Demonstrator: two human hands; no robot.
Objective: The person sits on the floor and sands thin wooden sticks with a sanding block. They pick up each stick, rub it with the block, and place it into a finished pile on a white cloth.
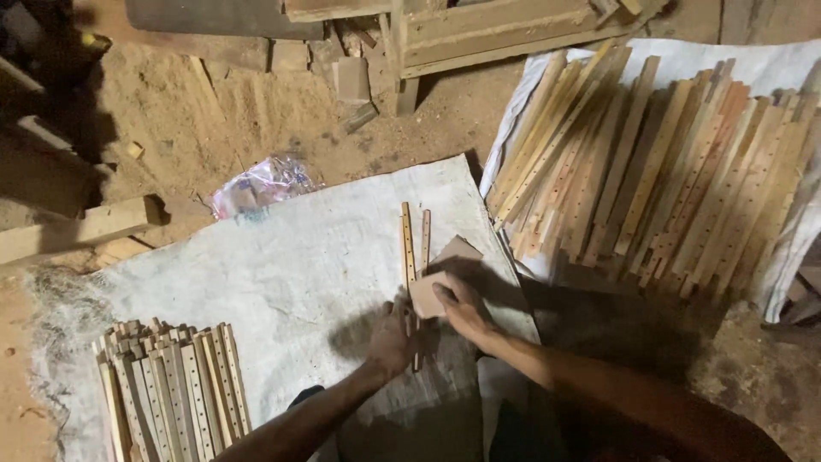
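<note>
Two thin wooden slats with rows of small holes (409,244) lie side by side on a grey-white woven sheet (282,274). My left hand (392,338) presses down on their near end. My right hand (462,306) holds a small brownish sanding sheet (425,295) flat against the slats. A second piece of the same brown sheet (456,251) lies just beyond it, beside the slats.
A neat stack of drilled slats (171,389) sits at the near left of the sheet. A large heap of longer slats (658,171) lies on white cloth at the right. Sawdust floor, timber offcuts (77,227), a crumpled plastic wrapper (261,184) and a wooden frame (496,34) lie beyond.
</note>
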